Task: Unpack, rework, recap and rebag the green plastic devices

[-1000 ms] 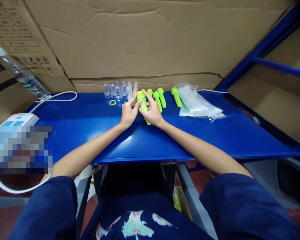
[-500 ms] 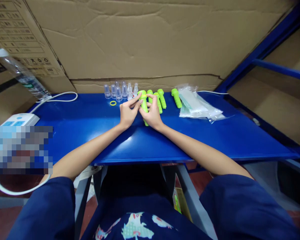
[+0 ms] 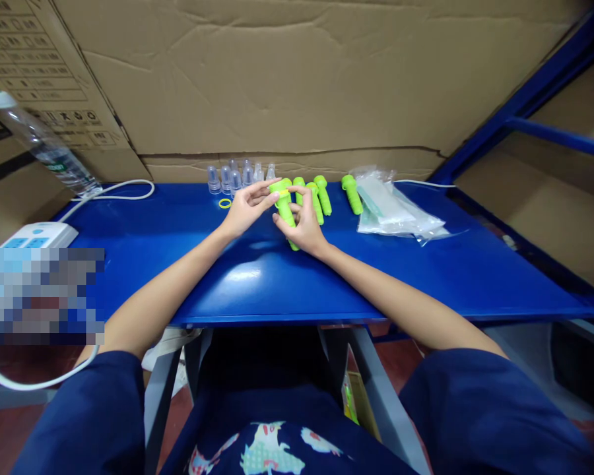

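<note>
Two bare forearms reach up from the lower left and lower right of the frame, and the hands meet at the centre over a blue table (image 3: pixel 178 277). Between them, a lime-green flashlight (image 3: pixel 284 206) is tilted, its wide head toward the top of the frame. The left hand (image 3: pixel 248 210) pinches the head, thumb in front and forefinger stretched along its top edge. The right hand (image 3: pixel 305 224) grips the barrel, its fingers curled around the right side. Just right of centre lie more green flashlights (image 3: pixel 323 196); left of centre, clear domed caps (image 3: pixel 213 180) stand behind a yellow ring (image 3: pixel 224 204).
</note>
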`<state>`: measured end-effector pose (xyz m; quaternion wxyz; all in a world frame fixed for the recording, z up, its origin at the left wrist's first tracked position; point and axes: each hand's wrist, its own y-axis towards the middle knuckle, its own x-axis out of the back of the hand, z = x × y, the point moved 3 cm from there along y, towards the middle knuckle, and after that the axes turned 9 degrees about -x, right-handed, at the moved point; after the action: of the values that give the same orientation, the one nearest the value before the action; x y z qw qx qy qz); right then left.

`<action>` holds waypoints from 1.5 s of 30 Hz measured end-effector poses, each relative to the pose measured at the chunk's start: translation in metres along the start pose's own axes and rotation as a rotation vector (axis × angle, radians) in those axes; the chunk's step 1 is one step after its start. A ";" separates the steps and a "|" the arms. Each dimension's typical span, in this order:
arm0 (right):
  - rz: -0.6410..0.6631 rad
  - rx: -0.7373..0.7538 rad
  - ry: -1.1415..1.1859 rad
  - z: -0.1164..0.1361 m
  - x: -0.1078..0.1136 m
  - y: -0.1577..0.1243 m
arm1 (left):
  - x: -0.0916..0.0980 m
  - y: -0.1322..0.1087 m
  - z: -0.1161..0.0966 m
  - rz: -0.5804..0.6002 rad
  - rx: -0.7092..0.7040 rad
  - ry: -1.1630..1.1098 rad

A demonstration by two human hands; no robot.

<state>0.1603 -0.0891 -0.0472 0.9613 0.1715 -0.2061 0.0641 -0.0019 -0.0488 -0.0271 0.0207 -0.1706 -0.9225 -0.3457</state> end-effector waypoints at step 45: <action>0.715 -0.263 0.249 0.007 0.027 0.006 | 0.037 0.003 -0.021 0.403 0.273 -0.001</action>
<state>0.1809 -0.0841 -0.0283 0.9097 -0.0447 -0.1412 0.3881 -0.0377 -0.0491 -0.0034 0.1117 -0.3469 -0.9080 -0.2066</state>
